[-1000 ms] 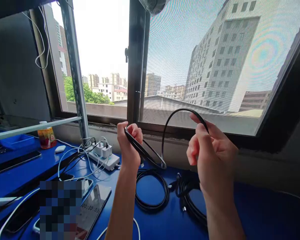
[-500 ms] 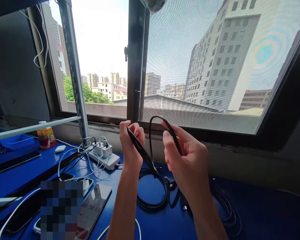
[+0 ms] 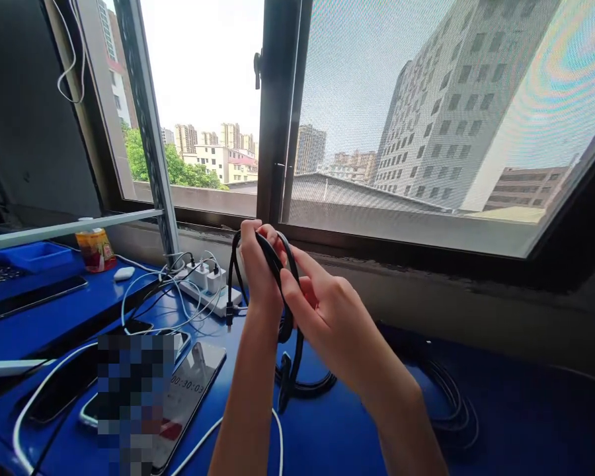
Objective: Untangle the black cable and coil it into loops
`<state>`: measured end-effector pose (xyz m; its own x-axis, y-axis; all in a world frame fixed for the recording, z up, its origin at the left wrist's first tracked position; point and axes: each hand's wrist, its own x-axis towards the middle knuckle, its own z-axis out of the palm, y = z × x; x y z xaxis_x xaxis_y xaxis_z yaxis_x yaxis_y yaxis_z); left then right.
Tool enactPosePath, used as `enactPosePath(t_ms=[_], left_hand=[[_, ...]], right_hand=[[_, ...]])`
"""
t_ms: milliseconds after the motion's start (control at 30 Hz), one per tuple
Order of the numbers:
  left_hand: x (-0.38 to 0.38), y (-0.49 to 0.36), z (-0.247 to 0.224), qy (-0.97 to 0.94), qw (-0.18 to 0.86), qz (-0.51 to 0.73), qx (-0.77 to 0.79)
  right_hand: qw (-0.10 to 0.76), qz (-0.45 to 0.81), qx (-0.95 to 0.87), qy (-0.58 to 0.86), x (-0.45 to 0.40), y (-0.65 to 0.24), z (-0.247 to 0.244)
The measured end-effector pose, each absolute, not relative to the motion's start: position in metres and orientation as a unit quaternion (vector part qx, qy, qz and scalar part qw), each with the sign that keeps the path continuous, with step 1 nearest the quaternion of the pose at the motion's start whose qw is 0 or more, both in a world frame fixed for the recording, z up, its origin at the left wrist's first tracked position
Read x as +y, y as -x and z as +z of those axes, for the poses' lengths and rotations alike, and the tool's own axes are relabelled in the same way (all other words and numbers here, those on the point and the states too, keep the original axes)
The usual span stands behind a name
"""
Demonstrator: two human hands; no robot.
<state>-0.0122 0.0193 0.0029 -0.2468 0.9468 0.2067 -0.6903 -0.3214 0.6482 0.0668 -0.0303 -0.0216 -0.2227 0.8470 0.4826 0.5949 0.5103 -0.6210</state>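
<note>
A looped black cable (image 3: 298,357) hangs from both hands above the blue table. My left hand (image 3: 260,264) is closed round its upper strands, and a plug end dangles to the left of that wrist. Pinched against the same loops, close to the left fingers, is my right hand (image 3: 320,297). Below the hands, a coiled black cable (image 3: 317,389) lies on the table, partly hidden by the hanging one. Another dark coil (image 3: 456,410) rests to the right of my right forearm.
A white power strip (image 3: 223,301) with plugs and tangled cables stands by a metal shelf post (image 3: 153,132). Phones (image 3: 193,396), a blue tray (image 3: 37,256) and an orange-labelled jar (image 3: 96,250) are at the left. A window (image 3: 272,132) rises behind.
My right hand has moved left, up to my left hand, and the cable's loop is now gathered between them. A plug end now hangs left of my left hand. The view has shifted slightly.
</note>
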Motion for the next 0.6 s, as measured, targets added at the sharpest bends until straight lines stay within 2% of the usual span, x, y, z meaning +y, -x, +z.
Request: enactPosePath(t_ms=[233, 600], left_hand=[[0.031, 0.026, 0.004, -0.235, 0.588, 0.742, 0.218], [0.043, 0.035, -0.004, -0.245, 0.578, 0.747, 0.219]], right_hand=[[0.389, 0.126, -0.783, 0.469, -0.023, -0.052, -0.029], [0.361, 0.134, -0.805, 0.451, -0.021, -0.058, -0.027]])
